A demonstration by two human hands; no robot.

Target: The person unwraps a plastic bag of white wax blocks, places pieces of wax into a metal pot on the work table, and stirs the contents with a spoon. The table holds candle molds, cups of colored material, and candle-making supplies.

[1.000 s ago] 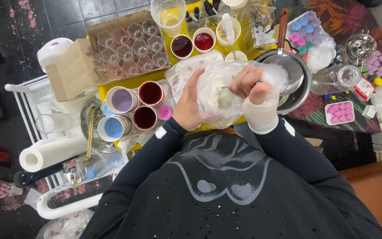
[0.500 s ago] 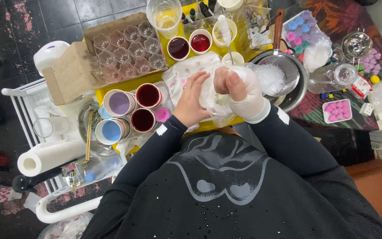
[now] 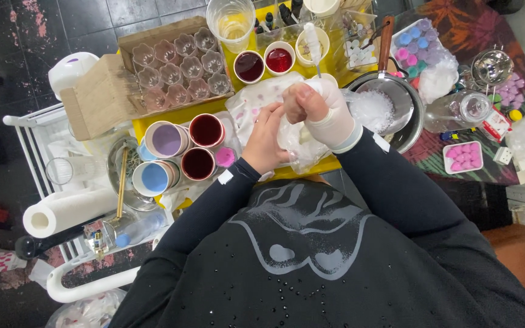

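Okay, we start big: yellow table [image 3: 153, 124] crowded with craft supplies, patterned cloth [image 3: 457, 24] on its right side. We see a cardboard box [image 3: 110, 85] at upper left holding rows of small clear flower-shaped cups [image 3: 180, 67]. Right of centre sits a metal pan [image 3: 411, 121] with white flakes inside, its wooden handle pointing away from us. A paper towel roll [image 3: 68, 211] lies at far left on a white rack.

Next, our hands meet at table centre over a crumpled clear plastic bag [image 3: 302, 143] — it rests on the table edge just left of the pan. Left hand [image 3: 268, 140] is bare, fingers curled down onto the plastic, gripping it. Right hand [image 3: 317, 109] wears a whitish glove, fingers closed together into a fist on the top of the plastic, pinching it shut.

Smaller stuff: four paper cups near the left hand — lilac cup [image 3: 166, 140], blue cup [image 3: 153, 178], two dark red cups [image 3: 205, 130]. Two more red cups [image 3: 264, 62] stand beyond the bag. A tall clear cup [image 3: 232, 24] stands at the top. A tray of pink moulded pieces [image 3: 464, 158] sits at right, well apart from our hands.
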